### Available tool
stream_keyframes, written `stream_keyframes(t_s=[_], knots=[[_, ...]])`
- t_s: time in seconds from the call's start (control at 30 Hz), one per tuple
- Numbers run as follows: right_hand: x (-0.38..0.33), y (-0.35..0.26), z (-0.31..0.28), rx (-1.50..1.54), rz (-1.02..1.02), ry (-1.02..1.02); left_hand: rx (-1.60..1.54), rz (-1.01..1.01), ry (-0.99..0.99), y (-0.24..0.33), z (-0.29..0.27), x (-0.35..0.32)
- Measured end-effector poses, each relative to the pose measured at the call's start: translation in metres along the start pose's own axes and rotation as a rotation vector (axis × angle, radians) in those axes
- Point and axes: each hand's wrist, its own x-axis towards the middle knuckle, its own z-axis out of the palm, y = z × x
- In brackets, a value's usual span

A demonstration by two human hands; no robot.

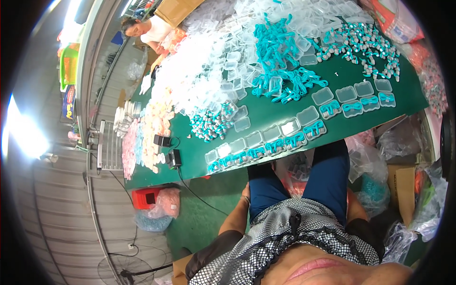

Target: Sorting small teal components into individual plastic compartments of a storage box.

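Note:
My left hand (246, 191) hangs low beside my left thigh, below the table edge; its fingers are too small and partly hidden to read. My right forearm (355, 206) runs down beside my right thigh, with the hand hidden behind the leg. Neither hand touches the things on the green table (190, 128). Along its near edge stands a row of open clear plastic cases (274, 146) holding teal and grey looped pieces. Several more open filled cases (352, 108) stand to the right. Beyond them lies a heap of teal cords (278, 54).
Small teal-and-grey pieces lie in piles at the middle (213, 121) and far right. Empty clear cases (228, 71) cover the far side. Pink and peach pieces (156, 123) and black adapters (175, 158) with a cable lie left. Another person (154, 31) works at the far left.

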Motion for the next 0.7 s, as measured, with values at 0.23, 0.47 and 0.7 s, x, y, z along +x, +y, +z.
stream_keyframes(t_s=[0.23, 0.47, 0.7], knots=[[0.003, -0.002, 0.001, -0.037, -0.016, -0.020, 0.031, -0.003, 0.024, -0.011, -0.010, 0.014], [0.010, -0.006, 0.007, -0.068, -0.039, -0.059, 0.019, 0.040, 0.023, -0.009, -0.014, 0.008], [0.011, -0.006, -0.001, -0.090, -0.054, -0.060, 0.128, 0.030, 0.085, -0.007, -0.008, 0.007]])
